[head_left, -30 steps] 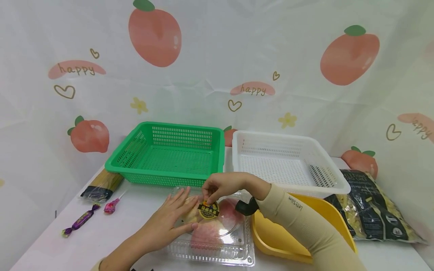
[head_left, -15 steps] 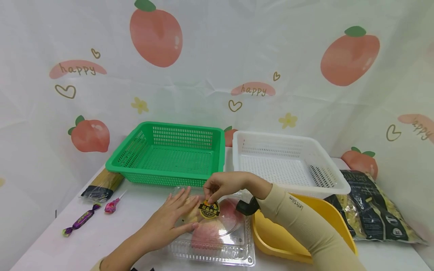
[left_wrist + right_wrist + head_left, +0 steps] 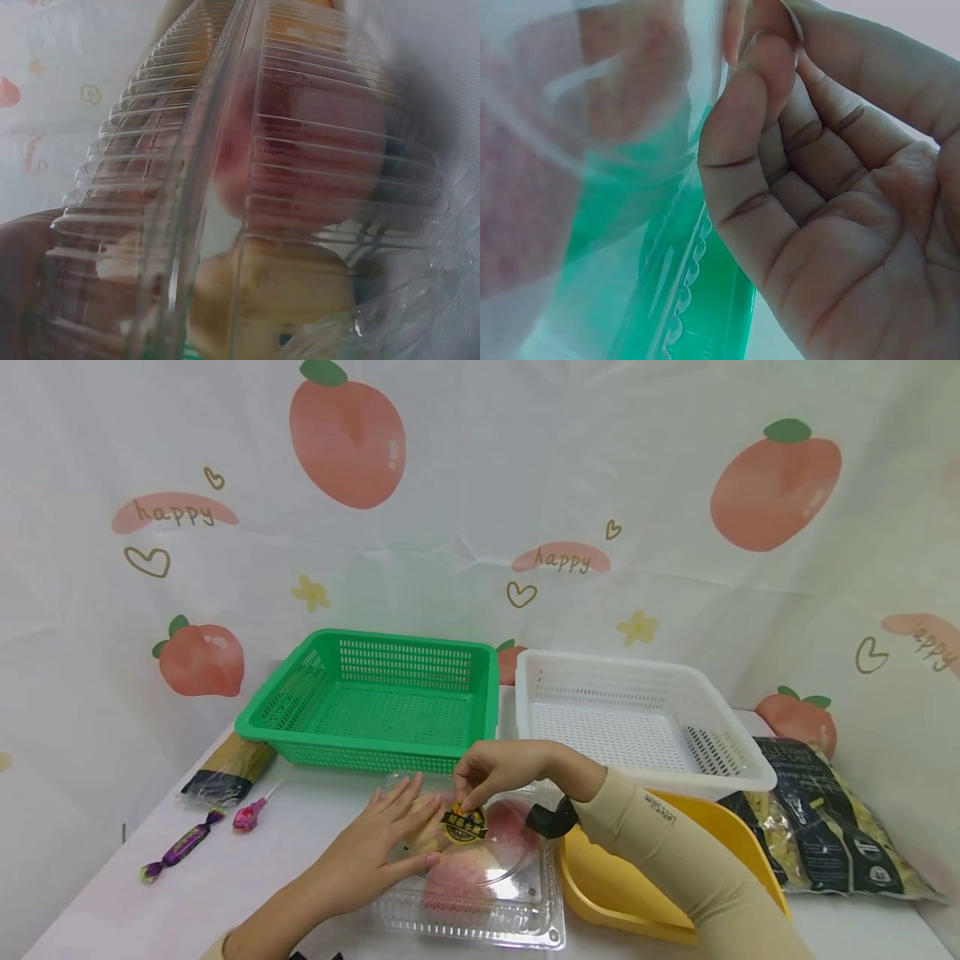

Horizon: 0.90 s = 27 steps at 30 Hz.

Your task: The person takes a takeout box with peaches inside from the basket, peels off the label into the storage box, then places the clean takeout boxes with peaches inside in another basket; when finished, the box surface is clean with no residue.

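- Clear plastic box point(image 3: 480, 893) with apples point(image 3: 457, 877) inside sits on the table point(image 3: 247, 877), right under both hands
- Left hand point(image 3: 375, 852) lies flat on the left side of the box lid, fingers straight and spread, pressing down
- Right hand point(image 3: 495, 770) comes in from the right, thumb and forefinger pinched together on the top edge of the round black-and-yellow sticker point(image 3: 463, 825) on the lid
- Hands are close together, fingertips nearly meeting at the sticker
- Left wrist view: ribbed box wall point(image 3: 225, 187) close up, red apple point(image 3: 315, 150) behind it
- Right wrist view: fingers point(image 3: 750, 142) curled against the clear lid point(image 3: 592, 112)
- Yellow tray point(image 3: 622, 885) just right of the box, under the right forearm
- Green basket point(image 3: 375, 697) and white basket point(image 3: 630, 718) beyond the hands
- Pasta bag point(image 3: 817, 818) far right
- Spaghetti pack point(image 3: 228, 768), lollipop point(image 3: 247, 814), purple candy point(image 3: 176, 847) left of the left hand
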Each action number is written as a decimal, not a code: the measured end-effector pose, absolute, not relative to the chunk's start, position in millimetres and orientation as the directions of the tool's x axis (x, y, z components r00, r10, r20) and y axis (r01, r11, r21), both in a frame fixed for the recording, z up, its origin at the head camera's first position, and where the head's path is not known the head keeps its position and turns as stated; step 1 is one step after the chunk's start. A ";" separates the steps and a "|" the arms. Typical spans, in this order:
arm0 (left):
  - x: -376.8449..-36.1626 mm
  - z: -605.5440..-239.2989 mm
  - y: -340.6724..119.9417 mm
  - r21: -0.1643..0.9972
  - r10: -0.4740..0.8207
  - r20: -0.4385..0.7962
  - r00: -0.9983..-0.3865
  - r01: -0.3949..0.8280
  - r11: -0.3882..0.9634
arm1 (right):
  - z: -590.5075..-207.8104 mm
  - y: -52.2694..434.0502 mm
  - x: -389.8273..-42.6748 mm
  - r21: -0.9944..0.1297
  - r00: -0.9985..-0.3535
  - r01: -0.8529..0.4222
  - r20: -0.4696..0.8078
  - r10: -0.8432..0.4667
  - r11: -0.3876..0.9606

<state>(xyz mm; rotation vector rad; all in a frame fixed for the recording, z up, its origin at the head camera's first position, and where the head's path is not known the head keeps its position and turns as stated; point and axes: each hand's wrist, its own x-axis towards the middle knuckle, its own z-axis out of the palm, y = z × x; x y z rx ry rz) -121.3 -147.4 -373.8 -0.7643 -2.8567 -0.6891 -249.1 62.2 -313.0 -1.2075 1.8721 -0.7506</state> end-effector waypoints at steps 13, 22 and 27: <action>-121.5 -374.3 -147.7 0.385 0.455 0.214 -0.865 0.502 0.774 | -309.3 66.7 -244.5 -0.796 -0.271 -0.474 -0.276 -0.922 0.377; -120.7 -373.5 -147.4 0.396 0.451 0.217 -0.866 0.500 0.770 | -309.1 70.0 -243.2 -0.798 -0.278 -0.476 -0.262 -0.924 0.370; -120.7 -373.4 -147.4 0.398 0.452 0.218 -0.865 0.502 0.768 | -309.6 72.0 -243.6 -0.806 -0.272 -0.471 -0.253 -0.929 0.357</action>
